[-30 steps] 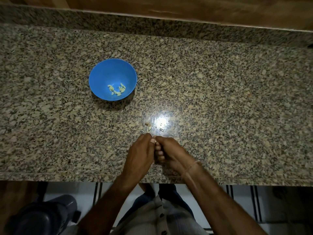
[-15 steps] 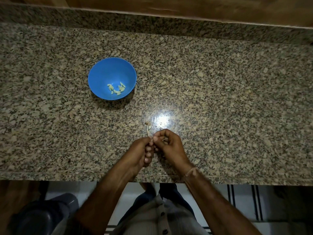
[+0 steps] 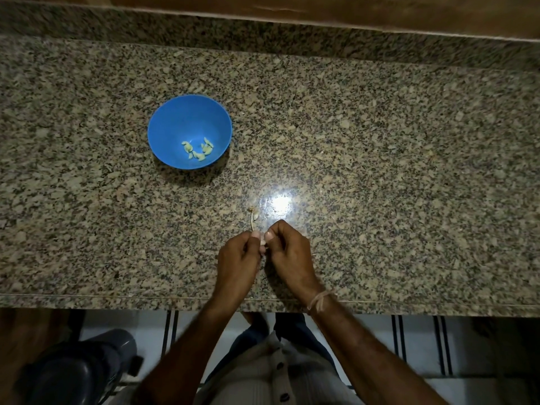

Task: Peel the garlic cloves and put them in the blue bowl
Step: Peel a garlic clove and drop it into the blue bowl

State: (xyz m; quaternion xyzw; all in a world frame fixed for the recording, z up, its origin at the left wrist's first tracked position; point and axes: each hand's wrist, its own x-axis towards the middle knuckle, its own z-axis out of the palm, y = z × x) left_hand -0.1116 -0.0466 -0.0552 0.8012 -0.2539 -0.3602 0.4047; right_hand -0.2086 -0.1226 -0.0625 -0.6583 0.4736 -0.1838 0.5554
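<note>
Your right hand (image 3: 287, 252) has edged forward on the counter (image 3: 380, 171) since a second ago, while the left hand (image 3: 238, 258) has kept its place beside it, and the blue bowl (image 3: 175, 112) has not shifted. Both of your hands are curled, thumbs uppermost and almost meeting, and between the thumb tips you pinch a small pale garlic clove (image 3: 262, 243); most of it is hidden by your fingers, so you cannot tell how much skin is left on it. Your hands sit near the counter's front edge, well apart from the bowl, which stands farther back and to your left. Several peeled cloves (image 3: 198, 149) lie together at the bottom of the bowl. A thin dry stem scrap (image 3: 252, 219) lies on the granite just beyond your left thumb, beside a bright glare spot. A thread band (image 3: 320, 301) circles your right wrist.
</note>
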